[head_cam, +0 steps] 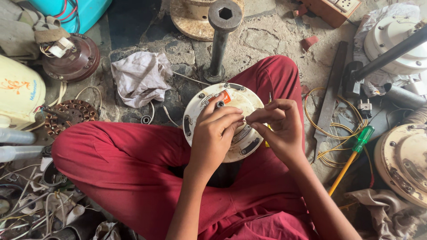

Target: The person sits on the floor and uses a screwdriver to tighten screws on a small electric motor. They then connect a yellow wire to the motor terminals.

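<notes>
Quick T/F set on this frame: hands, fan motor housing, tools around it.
1. Both hands meet over the cream fan motor housing. True: left hand and right hand pinch something thin there.
2. The green-handled screwdriver is in the right hand. False: it lies on the floor to the person's right.
3. A crumpled grey cloth lies on the floor beyond the knee. True.
4. The housing sits on a workbench. False: it rests in the lap, against red trousers.

Tiny item pinched betw. hands (243, 121) too small to ID; motor housing (240, 100) centre hidden.
</notes>
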